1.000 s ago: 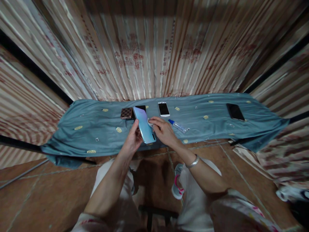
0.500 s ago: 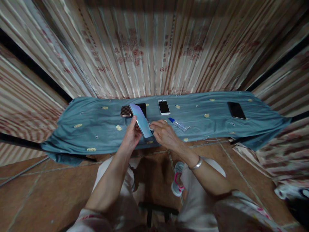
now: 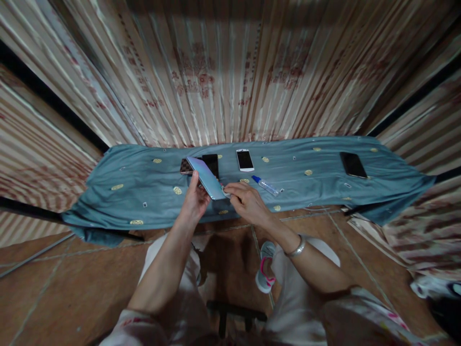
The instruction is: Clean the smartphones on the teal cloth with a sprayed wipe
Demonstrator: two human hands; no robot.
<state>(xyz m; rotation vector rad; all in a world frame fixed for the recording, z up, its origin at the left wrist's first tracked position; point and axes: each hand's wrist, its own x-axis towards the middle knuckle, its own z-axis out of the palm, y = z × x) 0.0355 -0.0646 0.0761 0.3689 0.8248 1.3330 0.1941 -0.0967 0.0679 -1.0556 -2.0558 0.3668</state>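
Note:
My left hand (image 3: 196, 198) grips a shiny blue phone (image 3: 204, 176), thumb on its near edge, the phone tilted above the cloth. At the phone's lower right edge is my right hand (image 3: 245, 198), its fingers pinched on a small pale cloth (image 3: 225, 192), mostly hidden by the fingers. Behind the blue phone lie a dark phone (image 3: 211, 163) and a brown checked item (image 3: 186, 166), both partly covered by it. A white phone (image 3: 245, 160) lies farther back, and a clear bottle with a blue cap (image 3: 265, 185) rests to the right of my right hand.
A teal patterned cloth (image 3: 144, 192) covers the long table. Another black phone (image 3: 353, 165) lies toward its right end. Patterned curtains (image 3: 223, 72) hang behind and at both sides. Below are my knees and a shoe (image 3: 265, 269) on the tiled floor.
The blue phone has turned and tilted, its far end shifting left and its near end rising slightly. My right hand has moved slightly right, still at the phone's edge.

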